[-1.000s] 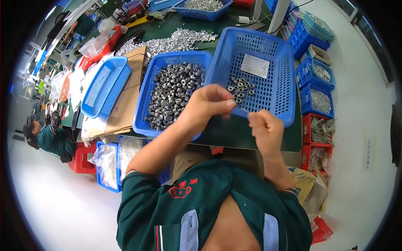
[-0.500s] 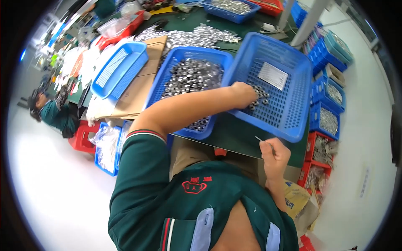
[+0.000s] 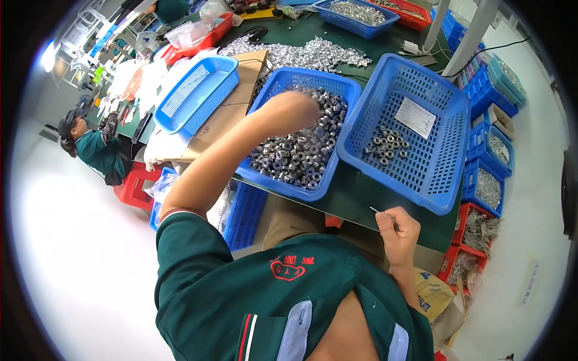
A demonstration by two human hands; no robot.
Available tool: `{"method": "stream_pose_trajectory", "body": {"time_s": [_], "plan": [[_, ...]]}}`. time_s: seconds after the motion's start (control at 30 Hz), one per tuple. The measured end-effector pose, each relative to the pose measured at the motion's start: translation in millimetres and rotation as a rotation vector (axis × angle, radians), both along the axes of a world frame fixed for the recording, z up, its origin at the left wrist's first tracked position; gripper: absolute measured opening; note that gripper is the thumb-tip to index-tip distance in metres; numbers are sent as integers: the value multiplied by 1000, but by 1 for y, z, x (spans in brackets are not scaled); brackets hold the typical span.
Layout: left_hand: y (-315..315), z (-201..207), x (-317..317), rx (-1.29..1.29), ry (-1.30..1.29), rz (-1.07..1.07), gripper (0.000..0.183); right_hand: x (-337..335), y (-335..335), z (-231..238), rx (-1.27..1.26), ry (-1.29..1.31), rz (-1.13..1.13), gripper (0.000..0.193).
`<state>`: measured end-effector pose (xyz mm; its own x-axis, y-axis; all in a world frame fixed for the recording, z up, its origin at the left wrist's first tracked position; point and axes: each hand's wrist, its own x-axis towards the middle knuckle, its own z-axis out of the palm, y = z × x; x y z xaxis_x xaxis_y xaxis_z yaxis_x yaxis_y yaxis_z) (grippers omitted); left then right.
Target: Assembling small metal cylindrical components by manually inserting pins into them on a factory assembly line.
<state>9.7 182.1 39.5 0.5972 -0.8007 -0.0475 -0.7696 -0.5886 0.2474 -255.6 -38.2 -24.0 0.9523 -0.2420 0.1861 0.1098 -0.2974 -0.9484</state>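
My left hand (image 3: 294, 112) is over the blue basket (image 3: 253, 166) full of small shiny metal rings (image 3: 298, 157). It is blurred and its fingers are hidden, so I cannot tell whether it holds anything. To its right, a larger blue basket (image 3: 442, 150) contains a small cluster of metal rings (image 3: 386, 146) and a white printed paper slip (image 3: 415, 118). Near the table's front edge, my right hand (image 3: 400, 233) is closed around a thin metal rod (image 3: 374, 209), whose tip sticks out to the left past the thumb.
A shallow blue basket (image 3: 191, 123) rests on cardboard (image 3: 232, 108) at the left. Behind the baskets lies a heap of small silver parts (image 3: 313, 55). Stacked blue and red crates (image 3: 481, 186) line the right side. A person (image 3: 99, 144) sits at the far left.
My left hand has moved left from the ring cluster in the right basket to above the full basket. My right hand still holds the rod. The view has shifted slightly.
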Motion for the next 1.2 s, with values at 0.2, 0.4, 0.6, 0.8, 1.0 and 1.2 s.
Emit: {"method": "stream_pose_trajectory", "body": {"time_s": [0.2, 0.4, 0.6, 0.8, 1.0, 1.2], "plan": [[-6, -23, -11, 64, 69, 21, 27, 0, 6, 5, -20, 7, 12, 20], [-9, -29, -9, 90, 109, 10, 21, -4, 9, 2, -47, -13, -39, 24], [-5, -36, -15, -8, 120, 4, 15, -4, 10, 6, -62, -16, -29, 22], [3, -33, -19, -178, 87, 13, 19, -2, 11, 6, -73, -40, -14, 22], [5, 1, -37, -618, 796, 350, 21, -1, 14, 4, -49, -25, -14, 22], [1, -3, -76, -1144, 1596, 271, 11, 6, 23, 16, -35, -49, 28, 19]]}}
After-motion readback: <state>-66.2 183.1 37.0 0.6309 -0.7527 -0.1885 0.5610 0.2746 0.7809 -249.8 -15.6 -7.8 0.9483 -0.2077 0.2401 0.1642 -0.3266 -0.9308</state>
